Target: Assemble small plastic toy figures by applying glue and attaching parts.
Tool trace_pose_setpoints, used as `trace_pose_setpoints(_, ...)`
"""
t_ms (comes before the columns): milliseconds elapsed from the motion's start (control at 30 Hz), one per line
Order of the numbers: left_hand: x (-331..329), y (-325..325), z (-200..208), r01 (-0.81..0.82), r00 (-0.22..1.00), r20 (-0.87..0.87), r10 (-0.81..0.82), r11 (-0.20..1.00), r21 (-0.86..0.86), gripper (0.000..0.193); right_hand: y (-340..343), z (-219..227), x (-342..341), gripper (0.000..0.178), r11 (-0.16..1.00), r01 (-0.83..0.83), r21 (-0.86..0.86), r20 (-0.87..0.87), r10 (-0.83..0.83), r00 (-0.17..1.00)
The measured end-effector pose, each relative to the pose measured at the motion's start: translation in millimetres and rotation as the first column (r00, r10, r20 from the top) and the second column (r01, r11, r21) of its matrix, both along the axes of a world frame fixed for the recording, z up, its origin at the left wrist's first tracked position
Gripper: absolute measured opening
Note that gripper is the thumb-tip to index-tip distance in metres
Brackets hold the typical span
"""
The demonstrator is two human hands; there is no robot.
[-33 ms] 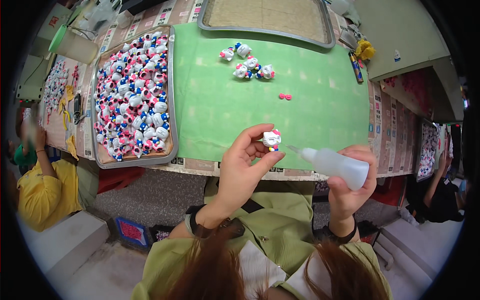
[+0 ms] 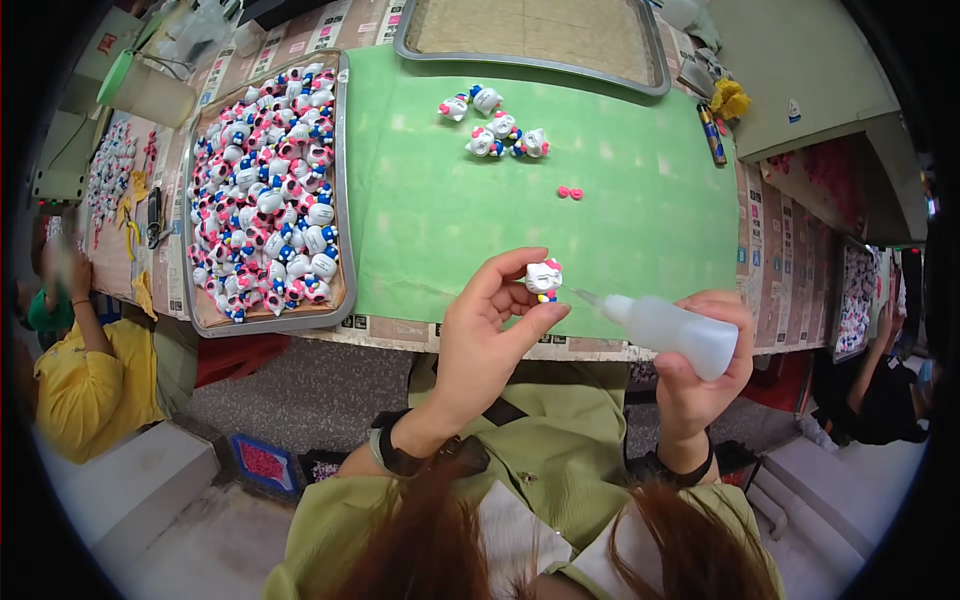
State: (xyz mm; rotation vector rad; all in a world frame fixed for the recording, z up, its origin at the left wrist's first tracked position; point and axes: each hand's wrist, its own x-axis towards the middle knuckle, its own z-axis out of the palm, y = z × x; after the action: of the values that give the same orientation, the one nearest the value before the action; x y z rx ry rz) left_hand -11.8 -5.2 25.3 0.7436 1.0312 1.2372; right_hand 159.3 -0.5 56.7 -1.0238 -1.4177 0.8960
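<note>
Between the thumb and fingertips of my left hand (image 2: 492,325) is a small white cat figurine (image 2: 543,277) with pink and blue parts, held just above the near edge of the green mat (image 2: 420,230). My right hand (image 2: 705,370) is wrapped round a translucent white squeeze bottle (image 2: 672,333). The bottle is tilted, its thin nozzle pointing left toward the figurine with a small gap between them. Farther out on the mat lie two small pink pieces (image 2: 570,193) side by side. Several more cat figurines (image 2: 503,125) are grouped beyond those.
A metal-rimmed tray (image 2: 350,200) heaped with figurines stands at the left. Another tray (image 2: 540,75) is at the far edge. A glue-like tube (image 2: 712,135) and yellow cloth (image 2: 731,100) lie far right. A person in yellow (image 2: 100,380) sits left; another person in black (image 2: 880,395) is right.
</note>
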Motion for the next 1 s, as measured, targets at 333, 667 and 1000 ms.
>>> trace_pose_setpoints(333,1.0,-0.4,2.4,0.018,1.0,0.016,-0.018,1.0,-0.014,0.04,3.0,-4.6,-0.6,0.041,1.0,0.008,0.001,0.029,-0.008,1.0)
trace_pose_setpoints(667,-0.2,-0.7,-0.2,0.013,0.999,-0.038,-0.012,1.0,0.016,0.039,5.4,1.6,2.0,0.039,1.0,-0.023,0.002,0.095,0.023,0.995)
trace_pose_setpoints(1000,0.1,1.0,4.0,-0.01,0.99,0.14,0.018,0.998,-0.057,0.037,4.8,0.8,-0.1,0.038,1.0,0.02,0.019,0.008,-0.02,1.0)
